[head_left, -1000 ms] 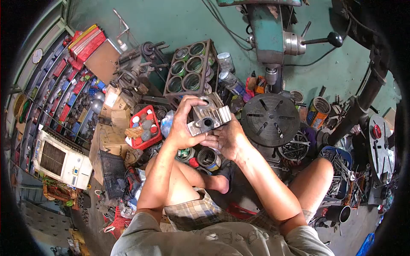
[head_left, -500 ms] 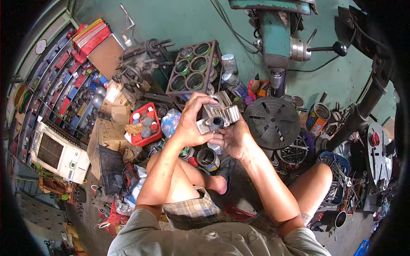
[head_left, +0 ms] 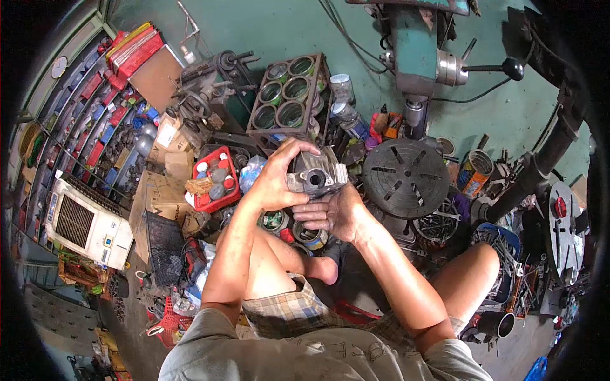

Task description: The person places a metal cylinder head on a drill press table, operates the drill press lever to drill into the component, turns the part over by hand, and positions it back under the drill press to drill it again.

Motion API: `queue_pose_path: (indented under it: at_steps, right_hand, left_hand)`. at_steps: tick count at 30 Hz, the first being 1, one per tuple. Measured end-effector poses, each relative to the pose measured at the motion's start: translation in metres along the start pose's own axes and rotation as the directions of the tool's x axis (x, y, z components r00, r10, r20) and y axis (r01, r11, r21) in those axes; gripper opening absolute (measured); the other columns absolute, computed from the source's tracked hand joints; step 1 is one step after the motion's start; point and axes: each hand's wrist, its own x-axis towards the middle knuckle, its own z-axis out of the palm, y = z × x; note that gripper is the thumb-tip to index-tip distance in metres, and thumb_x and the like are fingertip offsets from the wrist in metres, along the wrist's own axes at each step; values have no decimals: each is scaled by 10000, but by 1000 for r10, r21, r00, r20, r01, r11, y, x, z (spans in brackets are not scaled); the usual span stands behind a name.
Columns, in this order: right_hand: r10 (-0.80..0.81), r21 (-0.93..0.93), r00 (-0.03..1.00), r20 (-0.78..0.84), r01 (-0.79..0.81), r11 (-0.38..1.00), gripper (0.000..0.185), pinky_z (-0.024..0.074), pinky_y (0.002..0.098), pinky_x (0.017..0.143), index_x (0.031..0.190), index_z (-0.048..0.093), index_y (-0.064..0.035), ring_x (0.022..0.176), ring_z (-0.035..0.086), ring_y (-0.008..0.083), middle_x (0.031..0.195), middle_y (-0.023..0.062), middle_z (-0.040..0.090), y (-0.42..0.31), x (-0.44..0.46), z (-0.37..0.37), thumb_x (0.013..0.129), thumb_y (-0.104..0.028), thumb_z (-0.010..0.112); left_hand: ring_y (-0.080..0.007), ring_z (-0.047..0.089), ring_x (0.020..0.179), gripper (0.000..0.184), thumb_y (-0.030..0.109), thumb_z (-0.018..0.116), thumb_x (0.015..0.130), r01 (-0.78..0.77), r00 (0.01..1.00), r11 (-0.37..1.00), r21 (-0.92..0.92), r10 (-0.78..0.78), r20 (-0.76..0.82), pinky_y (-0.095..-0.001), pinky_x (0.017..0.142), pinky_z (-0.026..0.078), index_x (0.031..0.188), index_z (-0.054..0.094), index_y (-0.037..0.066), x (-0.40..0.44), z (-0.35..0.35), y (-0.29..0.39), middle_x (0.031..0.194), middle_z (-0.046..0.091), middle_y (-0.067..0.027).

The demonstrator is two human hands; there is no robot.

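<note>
A silvery metal engine part point(head_left: 325, 174) with cooling fins is held up in front of me, a round port facing me. My left hand point(head_left: 274, 184) grips it from the left, with fingers over the top and thumb along the lower side. Below and to the right, my right hand point(head_left: 337, 216) is turned palm up. Its fingers lie stretched out under the part; the thumb is hidden, and whether the palm bears weight I cannot tell. Beneath the hands are an open can point(head_left: 309, 235) and a container of small green items point(head_left: 274, 220).
A drill press point(head_left: 416, 57) stands above a slotted round table point(head_left: 405, 178). At left are a red basket point(head_left: 219, 202) of bottles and a rack point(head_left: 255, 95) of round glass-like containers. Tools fill a blue bin point(head_left: 502, 254) by my right knee.
The metal part has turned so its port faces me more directly, and has shifted slightly left. My right fingers have straightened out below it.
</note>
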Motion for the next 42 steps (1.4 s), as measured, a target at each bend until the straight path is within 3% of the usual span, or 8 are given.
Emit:
queue_pose_path:
  at_steps: [16, 21, 25, 26, 28, 35, 37, 42]
  right_hand:
    - [-79, -55, 978, -192, 70, 996, 1027, 587, 515, 843, 1372, 467, 77, 995, 712, 450, 1129, 340, 675, -12, 9, -66, 965, -803, 129]
    - [-241, -175, 849, -469, 178, 968, 934, 635, 507, 660, 1390, 420, 90, 860, 743, 432, 938, 335, 707, -46, -38, -126, 1001, -749, 295]
    - [-361, -345, 696, -620, 172, 923, 866, 612, 532, 719, 1263, 570, 110, 885, 733, 456, 904, 342, 707, -47, -71, -148, 1029, -691, 335]
    - [-635, -720, 527, -565, 62, 691, 828, 584, 549, 767, 1178, 619, 111, 911, 714, 489, 917, 361, 697, -44, -68, -175, 1035, -663, 363]
    - [-851, -932, 380, -363, -146, 333, 800, 555, 566, 816, 1094, 668, 113, 937, 694, 523, 929, 380, 687, -47, -74, -179, 1040, -636, 390]
    - [-936, -925, 188, -296, -299, 232, 691, 489, 599, 841, 1075, 696, 71, 1020, 631, 550, 980, 379, 662, -50, -86, -184, 1058, -561, 417]
    - [-935, -949, 181, -304, -137, 282, 585, 492, 568, 869, 1153, 677, 23, 1072, 604, 539, 1008, 353, 665, -48, -91, -181, 1071, -502, 431]
    - [-912, -902, 215, -348, -340, 264, 505, 522, 576, 818, 1158, 671, 22, 1005, 638, 536, 988, 351, 679, -51, -92, -200, 1057, -441, 497]
  left_hand:
    - [-362, 597, 1102, 683, 109, 789, 533, 27, 991, 999, 24, -24, -132, -432, 976, 485, 1188, 598, 77, 16, 60, -4, 1113, 599, -144]
    - [-372, 521, 1243, 795, 132, 866, 530, -110, 988, 968, 225, 131, -79, -516, 1057, 379, 1270, 578, 154, 29, 127, -7, 1257, 535, -151]
    - [-381, 479, 1296, 883, 121, 870, 515, -194, 979, 945, 263, 171, 106, -532, 1136, 325, 1346, 580, 194, 46, 175, -16, 1353, 491, -168]
    - [-382, 480, 1295, 915, 130, 881, 519, -278, 959, 916, 289, 246, 143, -546, 1139, 321, 1375, 568, 202, 50, 184, -19, 1367, 488, -171]
    - [-381, 460, 1327, 977, 165, 909, 534, -392, 916, 868, 303, 340, 212, -576, 1167, 291, 1437, 539, 199, 56, 200, -24, 1417, 474, -181]
    - [-390, 436, 1390, 854, 290, 809, 717, -480, 865, 797, 367, 361, 348, -618, 1210, 206, 1495, 473, 178, 60, 233, -30, 1462, 445, -221]
    - [-394, 431, 1386, 831, 346, 792, 743, -456, 882, 836, 305, 378, 283, -613, 1210, 214, 1487, 475, 155, 62, 230, -21, 1446, 441, -237]
    - [-408, 516, 1263, 522, 343, 720, 870, -405, 902, 900, 162, 422, -91, -540, 1125, 370, 1321, 595, 111, 72, 214, -6, 1289, 542, -193]
